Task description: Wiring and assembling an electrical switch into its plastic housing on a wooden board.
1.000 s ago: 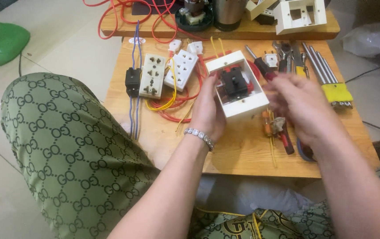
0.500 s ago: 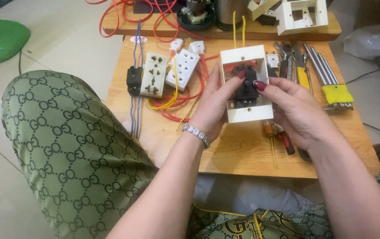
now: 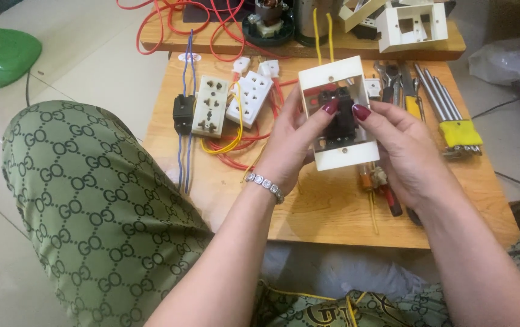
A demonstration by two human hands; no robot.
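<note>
Head view: left hand (image 3: 293,142) and right hand (image 3: 402,148) grip cream switch box (image 3: 338,112) from both sides, lifted above far middle of wooden table (image 3: 326,212), open face tilted toward wearer, likely for sight of inside. Both thumbs pressed on black switch module (image 3: 341,118) seated in box; remaining fingers curled behind, steadying. Yellow wires (image 3: 322,33) rise from box top. White socket strips (image 3: 229,100) lie toward table's far left; hex keys (image 3: 447,100) with yellow holder at far right edge.

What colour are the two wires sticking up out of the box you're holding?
Yellow: two thin yellow wires rise from the cream plastic switch box, clearest in the head view.
</note>
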